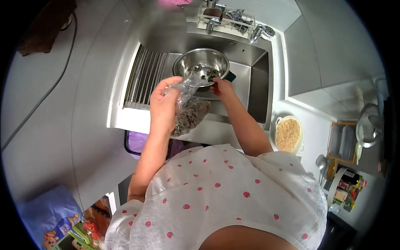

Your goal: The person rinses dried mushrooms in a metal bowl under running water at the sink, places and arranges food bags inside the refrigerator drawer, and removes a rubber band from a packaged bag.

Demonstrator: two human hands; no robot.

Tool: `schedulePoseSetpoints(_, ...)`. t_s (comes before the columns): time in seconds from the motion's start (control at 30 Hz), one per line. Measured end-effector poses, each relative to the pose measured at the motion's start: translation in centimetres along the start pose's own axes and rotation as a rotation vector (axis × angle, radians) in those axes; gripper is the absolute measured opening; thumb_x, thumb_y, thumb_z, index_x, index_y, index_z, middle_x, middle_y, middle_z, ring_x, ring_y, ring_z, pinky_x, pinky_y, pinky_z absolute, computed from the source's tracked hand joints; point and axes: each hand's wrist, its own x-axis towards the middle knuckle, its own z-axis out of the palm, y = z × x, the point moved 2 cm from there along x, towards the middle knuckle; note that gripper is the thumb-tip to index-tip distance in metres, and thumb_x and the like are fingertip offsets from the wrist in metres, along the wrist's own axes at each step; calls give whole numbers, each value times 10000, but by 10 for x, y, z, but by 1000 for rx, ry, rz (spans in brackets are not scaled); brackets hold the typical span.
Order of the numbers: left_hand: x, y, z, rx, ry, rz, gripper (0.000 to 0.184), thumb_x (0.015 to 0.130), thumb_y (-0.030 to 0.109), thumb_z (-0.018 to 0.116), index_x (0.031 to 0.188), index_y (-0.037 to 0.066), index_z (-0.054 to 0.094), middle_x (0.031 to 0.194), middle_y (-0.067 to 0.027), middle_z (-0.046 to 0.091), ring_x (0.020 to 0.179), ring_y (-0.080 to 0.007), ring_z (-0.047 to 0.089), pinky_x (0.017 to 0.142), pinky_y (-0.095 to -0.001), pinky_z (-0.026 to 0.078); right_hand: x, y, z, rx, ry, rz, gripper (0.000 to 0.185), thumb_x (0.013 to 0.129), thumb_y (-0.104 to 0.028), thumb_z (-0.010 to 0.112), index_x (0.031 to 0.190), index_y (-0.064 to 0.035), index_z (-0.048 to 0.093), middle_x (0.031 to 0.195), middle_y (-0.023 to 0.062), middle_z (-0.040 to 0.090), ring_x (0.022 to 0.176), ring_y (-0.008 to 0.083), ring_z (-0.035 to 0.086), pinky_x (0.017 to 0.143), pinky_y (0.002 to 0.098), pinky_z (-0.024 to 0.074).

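My left hand [164,102] is closed around the gathered neck of a clear plastic bag [192,116]. Dark, crinkled dried pieces, perhaps black fungus, fill the bag's lower part, which hangs in front of the sink. Inside the sink stands a round metal bowl [187,62] with several similar dark pieces [203,77] at its bottom. At the near right rim of the bowl is my right hand [222,88], its fingers pinched together on what looks like a dark dried piece. Part of the bag's open mouth reaches over the bowl's near edge.
A metal rack [146,75] covers the sink's left side. Beyond the sink are a faucet [256,33] and a white caddy [233,21]. On the right counter sit a pot of tan grain-like food [288,134], a storage box [341,141] and a strainer [367,129].
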Motion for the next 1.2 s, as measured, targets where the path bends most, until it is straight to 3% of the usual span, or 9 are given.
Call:
schedulePoseSetpoints(0.43, 59, -12, 11, -82, 99, -13, 230, 799, 21, 448, 993, 3, 570, 688, 7, 527, 539, -38, 441, 481, -176, 362, 64, 23, 8, -149, -126, 190, 215, 817, -223, 583, 893, -23, 594, 727, 71, 608, 561, 204, 594, 470, 327, 471)
schedulePoseSetpoints(0.5, 69, -10, 14, -67, 107, -25, 240, 794, 35, 445, 999, 10, 568, 642, 25, 489, 497, -40, 407, 438, -182, 338, 69, 13, 8, -870, -187, 217, 259, 818, -248, 572, 834, 6, 619, 681, 88, 606, 495, 212, 564, 472, 338, 444)
schedulePoseSetpoints(0.53, 75, -9, 15, -72, 101, -20, 240, 794, 35, 445, 999, 10, 568, 642, 25, 489, 497, -40, 407, 438, -182, 338, 63, -1, 12, -871, -182, 210, 259, 818, -248, 572, 834, 6, 619, 681, 88, 606, 495, 212, 564, 472, 338, 444)
schedulePoseSetpoints(0.6, 87, -10, 16, -82, 104, -13, 237, 794, 25, 448, 998, -1, 566, 641, 28, 487, 495, -33, 400, 441, -175, 321, 46, -35, 30, -1131, -298, -104, 321, 812, -262, 537, 637, -3, 609, 581, 124, 603, 582, 231, 608, 542, 358, 473)
schedulePoseSetpoints(0.63, 94, -13, 14, -88, 100, -11, 237, 794, 25, 448, 998, -1, 566, 641, 28, 487, 495, -33, 400, 441, -175, 321, 53, -35, 38, -1057, -238, -378, 266, 799, -212, 515, 667, -5, 617, 569, 125, 599, 570, 290, 594, 583, 383, 476)
schedulePoseSetpoints(0.67, 103, -17, 10, -114, 81, -23, 245, 796, 16, 459, 1020, -17, 552, 697, 2, 528, 540, -38, 442, 477, -170, 351, 44, -53, 53, -1062, -233, -385, 266, 799, -212, 515, 667, -5, 617, 569, 125, 599, 570, 290, 594, 583, 383, 476)
schedulePoseSetpoints(0.8, 130, -25, 7, -143, 63, -31, 281, 794, 6, 475, 1069, -29, 521, 766, -27, 565, 600, -50, 496, 520, -167, 393, 42, -90, 105, -878, -57, -857, 191, 780, -141, 535, 887, 1, 605, 858, 162, 616, 799, 306, 586, 729, 378, 458)
schedulePoseSetpoints(0.93, 148, -17, 18, -205, 102, -32, 290, 790, 7, 480, 1076, -27, 520, 768, -24, 556, 601, -53, 493, 516, -164, 392, 71, -111, 153, -941, 70, -1307, 394, 743, -69, 572, 1119, 15, 493, 1178, 210, 482, 1062, 348, 478, 889, 376, 395)
schedulePoseSetpoints(1.2, 196, -5, 18, -164, 128, 49, 364, 786, 27, 463, 1142, -44, 492, 847, -50, 570, 697, -94, 518, 613, -200, 418, 76, -148, 208, -861, 207, -1302, 477, 732, -47, 512, 1197, 8, 419, 1256, 212, 392, 1107, 385, 414, 920, 429, 364)
